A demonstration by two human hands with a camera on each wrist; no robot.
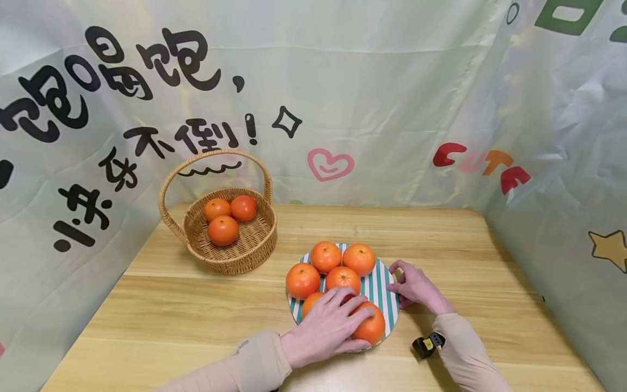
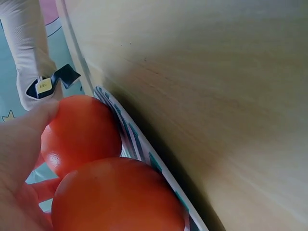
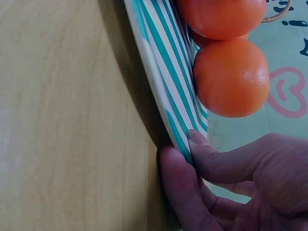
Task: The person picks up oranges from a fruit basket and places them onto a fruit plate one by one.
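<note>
A round plate (image 1: 381, 286) with green and white stripes carries several tangerines (image 1: 343, 279). Over its near side, my left hand (image 1: 327, 328) holds the front-right tangerine (image 1: 370, 326), thumb and fingers curled about it. In the left wrist view this tangerine (image 2: 82, 134) touches a second one (image 2: 115, 199); another beneath the hand is mostly hidden in the head view. At the plate's right rim is my right hand (image 1: 416, 287). The right wrist view shows its thumb on top and a finger below, pinching the rim (image 3: 166, 113).
Back left on the wooden table (image 1: 196, 326) stands a wicker basket (image 1: 245, 261) with a tall handle, three tangerines (image 1: 223, 230) inside. A printed cloth (image 1: 382, 109) hangs behind and at both sides. A small black device (image 1: 428, 344) is on the right wrist.
</note>
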